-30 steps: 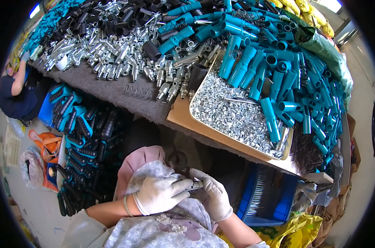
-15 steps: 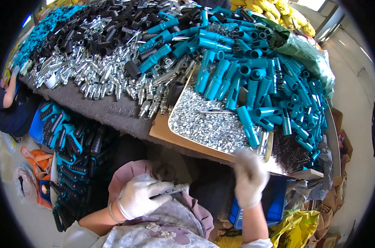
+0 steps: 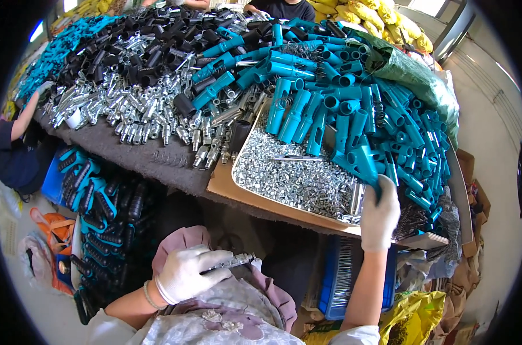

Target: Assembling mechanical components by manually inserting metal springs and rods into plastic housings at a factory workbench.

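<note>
In my gloved left hand point(image 3: 187, 272), close to my lap, is a slim silver metal fitting point(image 3: 236, 261), pinched between thumb and fingers with its end pointing right. My gloved right hand point(image 3: 380, 221) reaches to the right part of the bench and grips a teal tube point(image 3: 362, 164) by its near end. That tube slants over the right side of a pale-rimmed tray point(image 3: 235, 175) full of tiny metal pieces point(image 3: 289, 178). More slotted teal tubes point(image 3: 295, 115) lean over the tray's back and heap up beyond it. My right fingertips are partly hidden.
Silver fittings point(image 3: 140, 112) and black sleeves point(image 3: 157, 54) cover the bench's left and back. Dark springs point(image 3: 407, 217) lie right of the tray. Under the edge stands a blue bin of thin rods point(image 3: 344, 276). Black-and-teal handles point(image 3: 100, 213) pile at left. Co-workers point(image 3: 281, 8) are at the far side and left.
My right hand has moved right from the tray's near edge and now grips a teal tube, blurred before and sharp now. The left hand still holds the fitting, almost unmoved.
</note>
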`<move>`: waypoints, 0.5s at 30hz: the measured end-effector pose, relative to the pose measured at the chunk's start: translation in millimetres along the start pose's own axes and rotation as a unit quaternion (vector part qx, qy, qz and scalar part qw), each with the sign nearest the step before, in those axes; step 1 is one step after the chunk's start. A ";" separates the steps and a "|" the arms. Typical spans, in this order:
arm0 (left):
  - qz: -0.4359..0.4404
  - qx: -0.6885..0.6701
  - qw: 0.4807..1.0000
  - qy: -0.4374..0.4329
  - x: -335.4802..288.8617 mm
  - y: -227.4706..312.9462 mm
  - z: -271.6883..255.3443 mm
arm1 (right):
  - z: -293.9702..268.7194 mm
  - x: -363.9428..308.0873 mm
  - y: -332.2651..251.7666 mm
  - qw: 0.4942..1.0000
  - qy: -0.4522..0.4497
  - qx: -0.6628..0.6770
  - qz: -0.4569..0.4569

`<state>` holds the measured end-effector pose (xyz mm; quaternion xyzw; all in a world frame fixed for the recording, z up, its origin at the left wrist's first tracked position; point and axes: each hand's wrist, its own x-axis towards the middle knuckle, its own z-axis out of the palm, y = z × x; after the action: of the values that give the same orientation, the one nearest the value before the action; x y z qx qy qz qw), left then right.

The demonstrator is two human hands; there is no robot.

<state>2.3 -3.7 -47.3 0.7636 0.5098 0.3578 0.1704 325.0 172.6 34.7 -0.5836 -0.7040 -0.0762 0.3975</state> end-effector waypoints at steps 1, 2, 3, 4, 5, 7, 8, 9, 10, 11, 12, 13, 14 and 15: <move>0.001 0.005 1.000 -0.002 1.9 0.4 -3.4 | -12.2 -8.8 -10.3 0.991 -0.026 0.116 0.064; 0.001 0.010 1.000 -0.005 4.2 1.3 -7.6 | -28.1 -16.9 -29.1 0.971 -0.061 0.207 0.100; 0.000 0.022 1.000 -0.018 8.0 5.1 -13.9 | -39.9 -33.0 -30.8 0.937 -0.157 0.275 0.147; 0.000 0.013 1.000 -0.008 10.4 6.8 -16.3 | -51.2 -41.1 -35.9 0.895 -0.292 0.281 0.187; -0.001 0.003 1.000 0.002 12.3 8.7 -17.8 | -52.5 -48.2 -31.7 0.870 -0.400 0.260 0.122; -0.008 -0.011 1.000 0.007 14.8 10.8 -19.1 | -53.2 -59.6 -42.3 0.841 -0.476 0.248 0.074; 0.001 -0.008 1.000 -0.020 15.9 11.4 -19.9 | -53.2 -62.8 -43.2 0.817 -0.514 0.241 0.100; 0.010 -0.005 0.999 -0.046 15.6 12.2 -20.4 | -51.3 -64.1 -43.9 0.805 -0.528 0.250 0.097; 0.009 -0.005 0.999 -0.045 15.3 12.6 -21.2 | -48.8 -64.0 -45.2 0.794 -0.542 0.260 0.094; 0.022 0.001 0.998 -0.058 15.0 13.1 -21.8 | -48.0 -60.5 -48.8 0.783 -0.562 0.244 0.110; 0.036 0.007 0.997 -0.070 14.4 13.5 -22.1 | -46.5 -58.3 -47.5 0.782 -0.563 0.244 0.109; 0.035 0.008 0.997 -0.070 13.7 13.0 -22.0 | -44.5 -56.6 -44.7 0.774 -0.576 0.249 0.085; 0.060 -0.011 0.996 -0.062 13.0 11.8 -21.3 | -42.2 -55.4 -42.6 0.764 -0.589 0.255 0.060; 0.084 -0.030 0.995 -0.054 12.4 11.1 -21.1 | -39.3 -54.9 -41.7 0.764 -0.590 0.255 0.059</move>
<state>-2.9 0.6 -21.3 0.8164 0.4233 0.3439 0.1898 306.9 95.6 40.4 -0.4311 -0.7571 0.4891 0.0419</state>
